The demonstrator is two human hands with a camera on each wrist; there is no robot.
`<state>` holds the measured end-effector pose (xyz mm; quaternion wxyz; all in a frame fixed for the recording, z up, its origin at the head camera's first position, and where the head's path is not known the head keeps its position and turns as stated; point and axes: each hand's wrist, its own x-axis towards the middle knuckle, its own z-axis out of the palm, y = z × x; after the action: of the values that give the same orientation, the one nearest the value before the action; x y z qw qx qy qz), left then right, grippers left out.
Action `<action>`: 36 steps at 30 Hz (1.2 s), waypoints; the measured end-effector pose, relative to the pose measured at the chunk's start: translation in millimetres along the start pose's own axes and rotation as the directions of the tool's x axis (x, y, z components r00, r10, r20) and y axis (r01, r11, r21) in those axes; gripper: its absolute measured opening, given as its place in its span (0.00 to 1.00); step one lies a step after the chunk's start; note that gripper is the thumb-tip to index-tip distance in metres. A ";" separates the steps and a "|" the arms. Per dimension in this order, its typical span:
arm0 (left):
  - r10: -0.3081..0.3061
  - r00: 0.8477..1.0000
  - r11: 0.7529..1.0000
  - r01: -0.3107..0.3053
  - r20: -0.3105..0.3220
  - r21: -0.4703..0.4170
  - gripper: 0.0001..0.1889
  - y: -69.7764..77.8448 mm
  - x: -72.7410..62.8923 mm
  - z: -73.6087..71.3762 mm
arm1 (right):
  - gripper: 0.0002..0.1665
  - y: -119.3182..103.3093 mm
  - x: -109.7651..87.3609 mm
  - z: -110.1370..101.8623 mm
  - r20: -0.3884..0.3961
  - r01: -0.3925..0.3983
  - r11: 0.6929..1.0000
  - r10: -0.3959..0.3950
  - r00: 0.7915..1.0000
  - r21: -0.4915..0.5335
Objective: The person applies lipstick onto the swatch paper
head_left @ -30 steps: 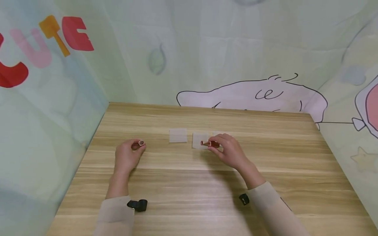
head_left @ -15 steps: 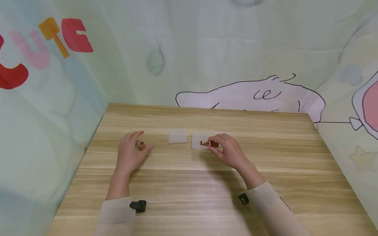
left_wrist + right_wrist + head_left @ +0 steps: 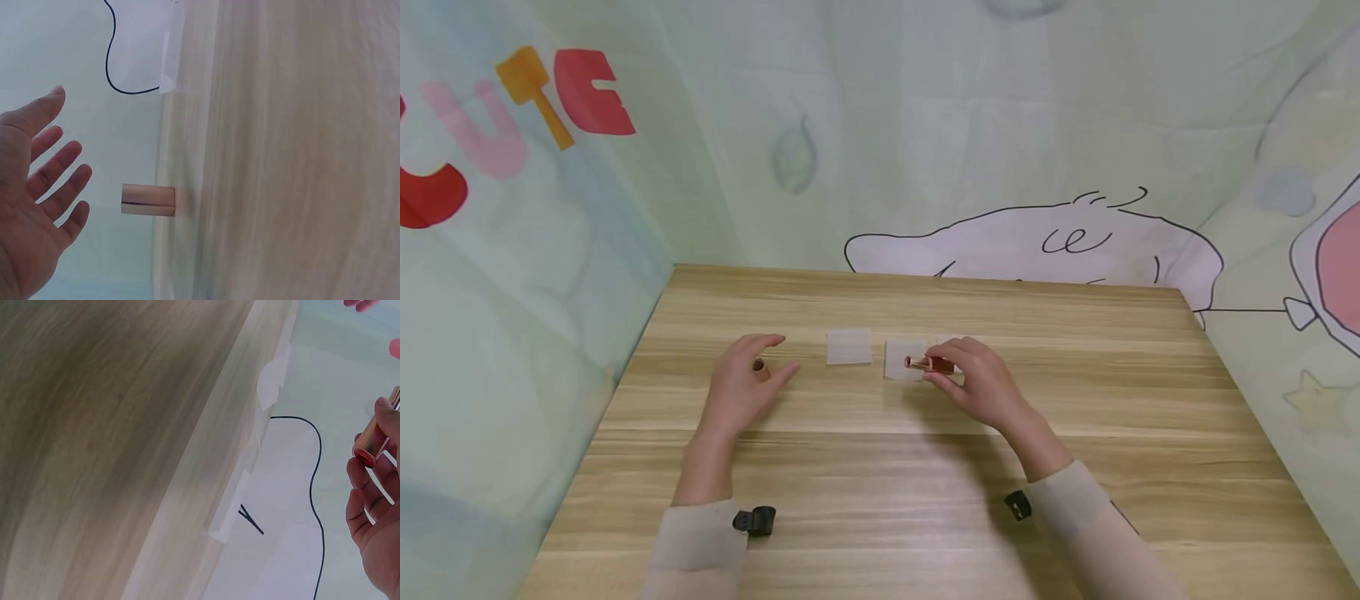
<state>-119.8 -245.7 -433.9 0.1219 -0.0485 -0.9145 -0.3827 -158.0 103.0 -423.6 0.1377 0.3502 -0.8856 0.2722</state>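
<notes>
A rose-gold lipstick cap stands upright on the table, its hollow end facing up. My left hand is spread around it, thumb and fingers apart and off the cap. In the left wrist view that hand shows straight, parted fingers with a gap to the cap. My right hand pinches a rose-gold lipstick tube between thumb and fingers, held sideways above the paper squares with its narrower end to the left. The right wrist view shows the tube's red base; its far end runs out of frame.
Thin white squares lie in a row on the wooden table: a left one, a middle one and a right one mostly covered by my right hand. Printed cloth walls border the table's back and sides.
My left hand has let go of the lipstick cap, spread its fingers and shifted slightly right, leaving the cap standing. The right hand holds the lipstick tube almost still.
</notes>
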 end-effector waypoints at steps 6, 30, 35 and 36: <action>0.047 0.999 0.999 -0.047 0.024 -0.010 0.22 8.1 2.6 3.8 | 0.17 -4.0 2.0 -1.7 0.004 0.003 1.000 -0.003 1.000 0.002; 0.087 0.984 0.995 -0.077 0.154 -0.068 0.22 42.4 4.7 31.4 | 0.15 -11.2 4.1 -2.2 -0.039 0.073 0.997 -0.072 0.997 0.017; 0.131 0.974 0.990 -0.118 0.183 -0.082 0.22 46.6 4.5 39.0 | 0.14 -10.8 4.3 -1.1 -0.037 0.075 0.997 -0.074 0.997 0.022; 0.141 0.972 0.988 -0.127 0.189 -0.086 0.22 47.6 4.5 40.6 | 0.14 -10.7 4.3 -0.8 -0.036 0.074 0.997 -0.073 0.997 0.023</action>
<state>-123.1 -183.4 -427.5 0.0555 -0.1520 -0.9021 -0.4000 -153.6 94.6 -417.0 0.1588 0.3796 -0.8661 0.2839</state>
